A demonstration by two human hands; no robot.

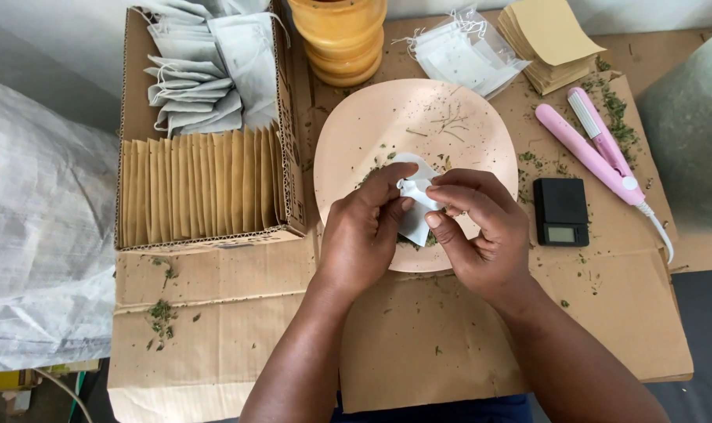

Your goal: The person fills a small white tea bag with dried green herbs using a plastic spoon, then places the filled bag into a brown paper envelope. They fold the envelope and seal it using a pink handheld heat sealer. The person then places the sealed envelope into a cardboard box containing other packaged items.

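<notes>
While both hands work over the pink plate [356, 125] at the worktop's centre, left hand [364, 235] and right hand [481, 235] fingers pinch a small white filter bag [415, 205]; it appears light, limp, tearable, best held at its top edge.

A brown cardboard box [207, 133] stands open at the upper left of the worktop. Its near half holds a tight upright row of tan paper envelopes [199, 184]; its far half holds a loose heap of white filter bags [203, 66] with strings. At the far edge, right of centre, lies a clear plastic pack [458, 55] of more white bags, and just beside it a stack of tan envelopes [548, 39]. Right of the pink plate sits a small black scale [561, 211] with a pale grey screen [561, 233] on its near edge. One small white bag [415, 207] is pinched between both hands over the plate.
</notes>
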